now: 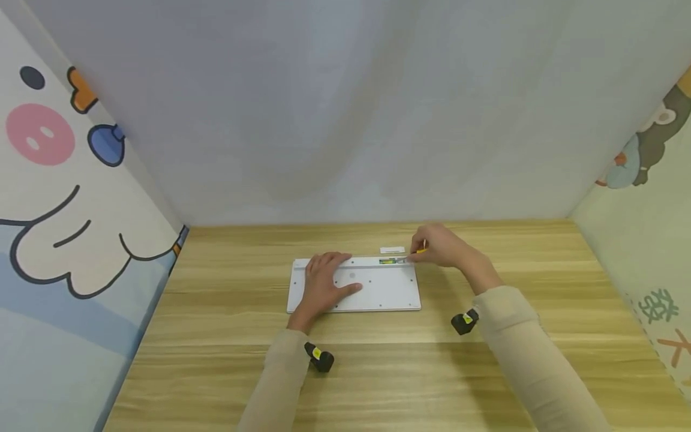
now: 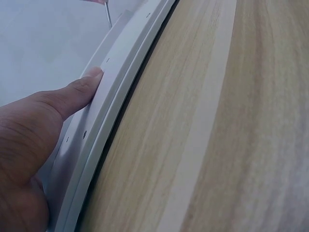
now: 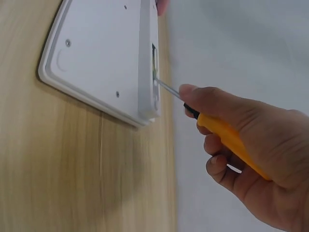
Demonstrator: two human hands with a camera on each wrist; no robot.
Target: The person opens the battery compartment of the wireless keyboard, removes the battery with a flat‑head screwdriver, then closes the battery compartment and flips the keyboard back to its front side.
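A white keyboard (image 1: 388, 294) lies face down on the table, small screws dotted over its back. Near its far right edge an open battery compartment (image 1: 384, 261) shows green and yellow batteries inside. My left hand (image 1: 323, 288) rests spread on the left part of the keyboard, thumb (image 2: 84, 89) stretched out over the back. In my right hand (image 3: 260, 140) I grip a screwdriver by its yellow handle (image 3: 229, 140). Its metal shaft (image 3: 168, 89) points into the compartment, the tip right at the near end of the batteries.
A small white battery cover (image 1: 392, 249) lies on the wooden table (image 1: 378, 372) just beyond the keyboard. A pale wall (image 1: 378, 120) rises behind the table's far edge. Printed cartoon panels (image 1: 59, 198) stand at both sides.
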